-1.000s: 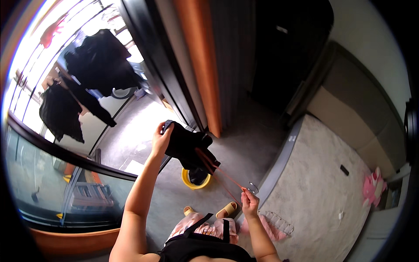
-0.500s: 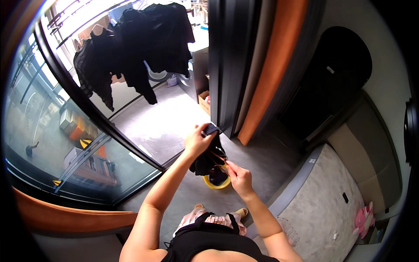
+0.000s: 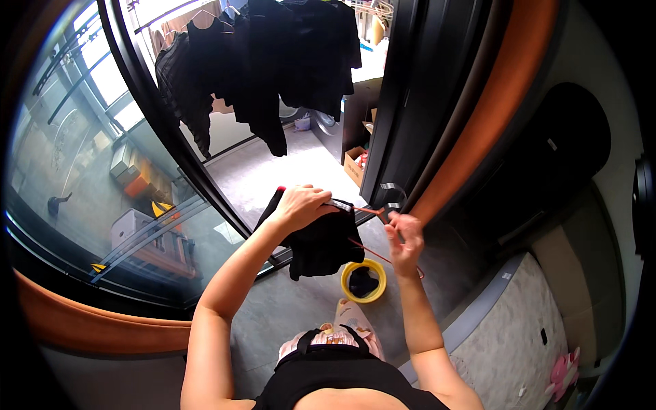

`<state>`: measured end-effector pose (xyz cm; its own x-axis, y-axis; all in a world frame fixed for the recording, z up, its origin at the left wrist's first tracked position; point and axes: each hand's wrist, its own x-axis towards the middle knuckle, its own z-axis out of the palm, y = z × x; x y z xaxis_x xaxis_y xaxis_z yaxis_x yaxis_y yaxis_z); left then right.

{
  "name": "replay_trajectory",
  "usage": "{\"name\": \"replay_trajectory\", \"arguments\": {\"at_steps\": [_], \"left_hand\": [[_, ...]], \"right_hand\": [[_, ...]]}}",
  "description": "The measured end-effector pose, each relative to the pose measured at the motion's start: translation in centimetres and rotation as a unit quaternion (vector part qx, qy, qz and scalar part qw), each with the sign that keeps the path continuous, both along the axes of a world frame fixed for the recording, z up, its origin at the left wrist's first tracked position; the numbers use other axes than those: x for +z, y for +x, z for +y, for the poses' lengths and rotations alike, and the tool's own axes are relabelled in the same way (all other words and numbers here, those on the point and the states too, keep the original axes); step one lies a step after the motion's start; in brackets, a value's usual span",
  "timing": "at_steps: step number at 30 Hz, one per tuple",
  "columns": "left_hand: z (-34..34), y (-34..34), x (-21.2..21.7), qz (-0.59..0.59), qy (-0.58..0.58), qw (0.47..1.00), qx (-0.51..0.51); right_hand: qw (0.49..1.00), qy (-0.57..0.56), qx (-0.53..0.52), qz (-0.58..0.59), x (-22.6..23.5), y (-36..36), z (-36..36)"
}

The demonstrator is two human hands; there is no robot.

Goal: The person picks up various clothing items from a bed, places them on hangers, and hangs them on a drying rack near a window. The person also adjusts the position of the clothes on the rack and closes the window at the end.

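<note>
The left hand [image 3: 301, 205] is closed over the top of a black garment [image 3: 321, 242], which hangs from it near the picture's middle. The right hand [image 3: 404, 236], at about 3 o'clock from the left and a little apart from it, pinches a thin red hanger [image 3: 372, 251] that runs back into the cloth. At 6 o'clock below the garment a yellow bucket [image 3: 363, 281] stands on the grey floor [image 3: 273, 314] with dark cloth inside. At 12 o'clock dark clothes [image 3: 273, 61] hang on a rail.
</note>
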<state>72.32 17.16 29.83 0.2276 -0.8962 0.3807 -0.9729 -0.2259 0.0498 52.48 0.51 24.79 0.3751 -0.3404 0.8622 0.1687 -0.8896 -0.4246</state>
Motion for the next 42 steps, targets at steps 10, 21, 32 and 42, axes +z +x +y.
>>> {"name": "replay_trajectory", "arguments": {"at_steps": [10,21,32,42], "left_hand": [[0.0,8.7,-1.5,0.058,-0.204,0.967,0.139],[1.1,22.2,1.2,-0.016,-0.180,0.969,0.170],[-4.5,30.8,-2.6,-0.107,-0.096,0.981,0.133],[-7.0,37.3,-1.2,0.017,-0.192,0.977,0.094]], "right_hand": [[0.965,-0.011,0.141,0.219,-6.3,14.0,-1.2],[0.882,-0.233,0.182,0.367,-1.6,23.9,-16.9],[0.903,-0.274,0.207,0.258,4.1,30.0,-23.6],[0.630,0.186,0.584,0.477,6.0,39.5,-20.1]]}}
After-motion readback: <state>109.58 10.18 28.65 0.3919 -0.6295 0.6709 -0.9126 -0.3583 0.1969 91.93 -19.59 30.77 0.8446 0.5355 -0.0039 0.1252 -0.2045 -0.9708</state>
